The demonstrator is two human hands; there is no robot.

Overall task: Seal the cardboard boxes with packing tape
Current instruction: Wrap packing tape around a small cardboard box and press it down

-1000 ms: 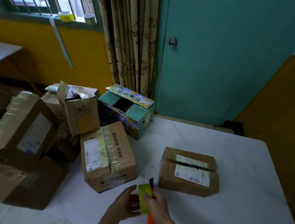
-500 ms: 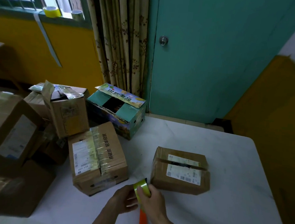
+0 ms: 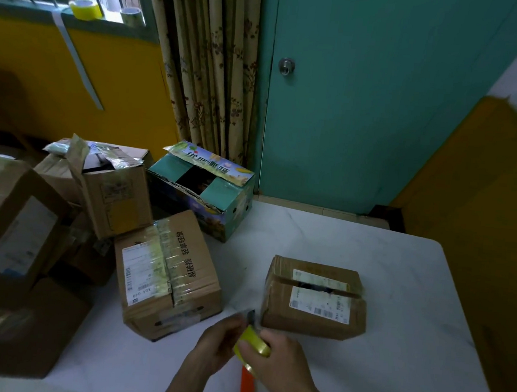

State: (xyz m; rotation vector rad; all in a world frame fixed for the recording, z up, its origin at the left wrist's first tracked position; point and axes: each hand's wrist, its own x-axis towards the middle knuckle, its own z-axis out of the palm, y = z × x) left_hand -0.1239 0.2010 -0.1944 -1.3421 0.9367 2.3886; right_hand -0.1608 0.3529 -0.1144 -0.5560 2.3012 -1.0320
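My right hand (image 3: 281, 364) grips a yellow-green tape roll (image 3: 253, 341) just above the white table (image 3: 391, 376). My left hand (image 3: 216, 342) curls against the roll's left edge, fingertips pinching at it. An orange utility knife (image 3: 247, 386) runs between the hands, its dark blade tip poking out above the roll; which hand holds it I cannot tell. Just beyond the hands sits a small brown box (image 3: 312, 320) whose top flaps show a dark gap along the seam. To its left lies a larger box (image 3: 188, 286) with shiny tape across its top.
A colourful printed box (image 3: 218, 220) stands with its top open near the door. Several brown boxes (image 3: 16, 232) are piled at the left. Two spare tape rolls (image 3: 83, 8) sit on the windowsill. The table's right edge borders a yellow wall.
The view has drifted slightly. The hands have tilted the roll and shifted toward the small brown box; the knife blade now shows above the roll near my left fingertips.
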